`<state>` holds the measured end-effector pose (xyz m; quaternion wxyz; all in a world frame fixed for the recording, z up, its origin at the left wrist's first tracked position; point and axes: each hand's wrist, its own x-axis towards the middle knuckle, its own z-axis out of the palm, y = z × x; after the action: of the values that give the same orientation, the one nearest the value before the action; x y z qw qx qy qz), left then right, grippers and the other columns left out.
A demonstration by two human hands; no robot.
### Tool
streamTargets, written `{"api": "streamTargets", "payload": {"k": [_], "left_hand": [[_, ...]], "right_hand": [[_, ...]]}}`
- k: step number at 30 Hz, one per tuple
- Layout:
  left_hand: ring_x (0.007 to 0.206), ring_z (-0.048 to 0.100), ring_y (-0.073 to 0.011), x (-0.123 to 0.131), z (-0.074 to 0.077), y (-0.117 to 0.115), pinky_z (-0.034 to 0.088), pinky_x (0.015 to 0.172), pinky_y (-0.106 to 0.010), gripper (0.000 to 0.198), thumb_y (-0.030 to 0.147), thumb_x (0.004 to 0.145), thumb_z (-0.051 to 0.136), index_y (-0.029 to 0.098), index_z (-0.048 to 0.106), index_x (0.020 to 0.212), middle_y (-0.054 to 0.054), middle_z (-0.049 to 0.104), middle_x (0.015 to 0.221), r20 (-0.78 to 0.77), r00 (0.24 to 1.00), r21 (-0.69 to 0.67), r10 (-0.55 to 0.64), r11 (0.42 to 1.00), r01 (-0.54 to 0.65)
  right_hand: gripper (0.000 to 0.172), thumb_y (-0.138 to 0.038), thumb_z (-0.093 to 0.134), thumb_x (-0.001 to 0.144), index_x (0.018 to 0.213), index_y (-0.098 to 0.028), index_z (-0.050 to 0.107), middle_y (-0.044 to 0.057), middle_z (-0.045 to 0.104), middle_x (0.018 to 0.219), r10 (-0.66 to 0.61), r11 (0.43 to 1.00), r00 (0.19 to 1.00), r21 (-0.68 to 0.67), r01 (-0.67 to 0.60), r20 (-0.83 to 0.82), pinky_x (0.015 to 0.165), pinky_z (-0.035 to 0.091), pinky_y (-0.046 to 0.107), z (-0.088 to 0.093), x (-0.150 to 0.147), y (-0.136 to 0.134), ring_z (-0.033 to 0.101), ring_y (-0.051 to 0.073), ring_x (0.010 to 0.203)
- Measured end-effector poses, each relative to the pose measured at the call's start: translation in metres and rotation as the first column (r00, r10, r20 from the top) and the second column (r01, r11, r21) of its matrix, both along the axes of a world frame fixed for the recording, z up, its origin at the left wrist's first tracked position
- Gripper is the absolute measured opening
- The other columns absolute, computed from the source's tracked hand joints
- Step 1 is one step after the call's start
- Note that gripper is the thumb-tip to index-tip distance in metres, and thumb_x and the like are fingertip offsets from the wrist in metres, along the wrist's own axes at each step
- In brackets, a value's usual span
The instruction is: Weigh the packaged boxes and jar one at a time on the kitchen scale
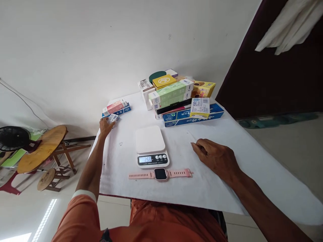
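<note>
My left hand [106,127] grips a small white-and-blue box [113,118] at the table's left edge, just in front of a pink-and-white box [115,107] that lies on a blue box [123,110]. My right hand [214,156] rests on the white cloth with its fingers curled; nothing shows in it. Between my hands stands a white digital scale [150,139] with a bare plate and a lit display [145,159]. In front of the scale a pink-strapped smartwatch [160,174] lies stretched out flat.
Stacked boxes stand at the back, among them a green one [171,93], a yellow one [164,81] and a long blue one [214,112]. At the left are a wooden table [47,148], a stool [46,179] and a black fan [13,139].
</note>
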<state>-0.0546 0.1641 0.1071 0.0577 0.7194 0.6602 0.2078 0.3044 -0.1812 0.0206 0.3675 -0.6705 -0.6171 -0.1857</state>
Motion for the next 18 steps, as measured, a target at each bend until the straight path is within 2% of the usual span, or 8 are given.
{"api": "streamTargets", "payload": {"k": [4,8,11,13,15,17,18], "left_hand": [[0.133,0.059,-0.0311,0.0,0.01,0.007,0.046,0.114,-0.038,0.057,0.03,0.08,0.078,0.015,0.066,0.134,-0.017,0.063,0.141,-0.044,0.994,-0.043,-0.102,0.994,0.1],[0.142,0.05,-0.0411,0.003,0.018,0.001,0.044,0.116,-0.054,0.059,0.024,0.082,0.073,0.016,0.061,0.139,-0.022,0.055,0.148,-0.095,0.992,0.01,-0.086,0.996,0.088],[0.146,0.043,-0.0485,0.013,0.022,-0.009,0.039,0.117,-0.064,0.056,0.018,0.084,0.068,0.012,0.059,0.139,-0.028,0.048,0.153,-0.12,0.991,0.054,-0.057,0.996,0.064],[0.145,0.042,-0.0497,0.03,0.026,-0.017,0.036,0.118,-0.066,0.055,0.017,0.085,0.068,0.011,0.058,0.138,-0.029,0.046,0.153,-0.136,0.989,0.087,-0.063,0.993,0.075],[0.144,0.044,-0.0475,0.058,0.032,-0.029,0.036,0.119,-0.064,0.053,0.018,0.086,0.069,0.012,0.057,0.137,-0.027,0.048,0.152,-0.152,0.978,0.143,-0.14,0.976,0.162],[0.141,0.049,-0.0423,0.098,0.041,-0.048,0.039,0.118,-0.06,0.049,0.02,0.09,0.068,0.014,0.056,0.137,-0.023,0.054,0.147,-0.162,0.935,0.199,-0.314,0.918,0.343],[0.138,0.052,-0.0396,0.121,0.046,-0.06,0.042,0.117,-0.057,0.046,0.023,0.092,0.068,0.014,0.056,0.136,-0.022,0.057,0.144,-0.163,0.893,0.217,-0.42,0.867,0.448]], "right_hand": [[0.039,-0.035,0.051,0.105,0.068,-0.022,0.056,0.0,0.06,0.061,-0.019,0.996,0.997,-0.086,0.012,-0.077,0.052,0.031,0.028,0.001,0.0,0.0,0.044,0.012,0.05],[0.039,-0.035,0.049,0.105,0.07,-0.022,0.06,0.002,0.062,0.063,-0.035,0.993,0.995,-0.117,0.024,-0.095,0.054,0.031,0.03,0.002,-0.001,0.001,0.046,0.013,0.052],[0.038,-0.033,0.048,0.105,0.072,-0.021,0.062,0.003,0.065,0.065,-0.051,0.99,0.995,-0.135,0.04,-0.082,0.055,0.031,0.029,0.003,-0.002,0.001,0.049,0.014,0.055],[0.038,-0.031,0.047,0.105,0.073,-0.02,0.063,0.003,0.067,0.067,-0.06,0.985,0.995,-0.163,0.047,-0.074,0.056,0.031,0.028,0.003,-0.002,0.001,0.05,0.013,0.056],[0.037,-0.029,0.047,0.105,0.074,-0.02,0.065,0.003,0.068,0.068,-0.069,0.981,0.995,-0.187,0.055,-0.068,0.057,0.03,0.028,0.004,-0.002,0.002,0.051,0.013,0.057],[0.035,-0.028,0.048,0.104,0.075,-0.019,0.066,0.004,0.069,0.07,-0.074,0.978,0.995,-0.199,0.06,-0.066,0.057,0.029,0.028,0.005,-0.002,0.003,0.052,0.013,0.058],[0.034,-0.028,0.049,0.104,0.076,-0.019,0.066,0.004,0.069,0.071,-0.074,0.978,0.995,-0.2,0.059,-0.068,0.057,0.029,0.028,0.005,-0.002,0.003,0.052,0.013,0.058]]}}
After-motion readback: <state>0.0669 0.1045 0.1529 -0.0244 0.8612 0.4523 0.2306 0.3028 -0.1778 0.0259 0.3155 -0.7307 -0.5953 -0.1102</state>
